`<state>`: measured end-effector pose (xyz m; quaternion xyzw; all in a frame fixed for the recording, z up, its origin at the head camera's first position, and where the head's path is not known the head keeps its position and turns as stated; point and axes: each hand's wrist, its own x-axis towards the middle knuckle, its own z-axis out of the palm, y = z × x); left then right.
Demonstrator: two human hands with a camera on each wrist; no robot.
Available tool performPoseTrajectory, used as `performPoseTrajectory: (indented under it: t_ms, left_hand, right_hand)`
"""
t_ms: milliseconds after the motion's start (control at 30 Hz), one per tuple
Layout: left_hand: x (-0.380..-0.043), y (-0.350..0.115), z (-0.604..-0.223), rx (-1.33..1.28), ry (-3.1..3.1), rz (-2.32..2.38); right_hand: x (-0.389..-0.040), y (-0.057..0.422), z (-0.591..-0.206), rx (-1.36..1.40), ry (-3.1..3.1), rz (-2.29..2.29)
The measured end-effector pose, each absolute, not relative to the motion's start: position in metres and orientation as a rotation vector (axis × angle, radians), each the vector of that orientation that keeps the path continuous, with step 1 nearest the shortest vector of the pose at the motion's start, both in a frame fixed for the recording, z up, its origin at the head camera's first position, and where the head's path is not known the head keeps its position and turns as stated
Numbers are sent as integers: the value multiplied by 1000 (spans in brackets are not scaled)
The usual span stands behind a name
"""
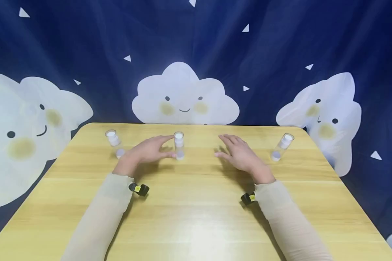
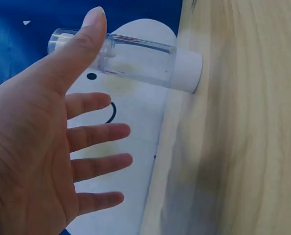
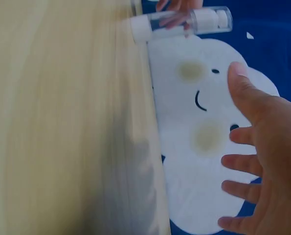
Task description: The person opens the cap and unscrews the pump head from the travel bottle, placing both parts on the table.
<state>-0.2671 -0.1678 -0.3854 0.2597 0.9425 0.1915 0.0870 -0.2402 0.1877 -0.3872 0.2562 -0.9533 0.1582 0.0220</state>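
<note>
A clear bottle (image 1: pixel 179 145) with a white base and a white top under a clear cap stands upright near the table's far edge. Beside it, on its left, is my left hand (image 1: pixel 150 149), fingers and thumb extended and spread. In the left wrist view the thumb overlaps the same bottle (image 2: pixel 140 61); whether it touches cannot be told. My right hand (image 1: pixel 240 152) hovers to the right of that bottle, fingers apart and holding nothing. The right wrist view shows its palm and spread fingers, with the bottle (image 3: pixel 172 25) some distance off.
Two similar bottles stand on the wooden table (image 1: pixel 196 217): a left bottle (image 1: pixel 113 140) beyond my left wrist, and a right bottle (image 1: pixel 283 145) to the right of my right hand. Behind the table hangs a dark blue curtain (image 1: pixel 215 43) with white smiling clouds.
</note>
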Motion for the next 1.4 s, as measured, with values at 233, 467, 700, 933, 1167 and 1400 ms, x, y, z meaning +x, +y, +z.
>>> performPoseTrajectory:
  t_ms: [233,467,700,933,1167,1400]
  left_hand:
    - [-273,-162,-395,781,2760,722]
    - [-277,-157,-407,890,2856,662]
    - [-273,-151,-408,861,2936,469]
    - [-274,-147,-406,847,2936,436]
    - [-279,-142,-408,928,2945,576]
    - [-278,-141,-404,950,2953,512]
  right_hand:
    - [-241,166,-388,822,-2904,511]
    - [-248,142,-389,861,-2898,491]
    - [-256,121,-391,886,-2935,417]
    - [-262,100,-388,921,-2947,422]
    - [-263,87,-389,959,-2937,435]
    - [-265,78,-390,987,-2922,422]
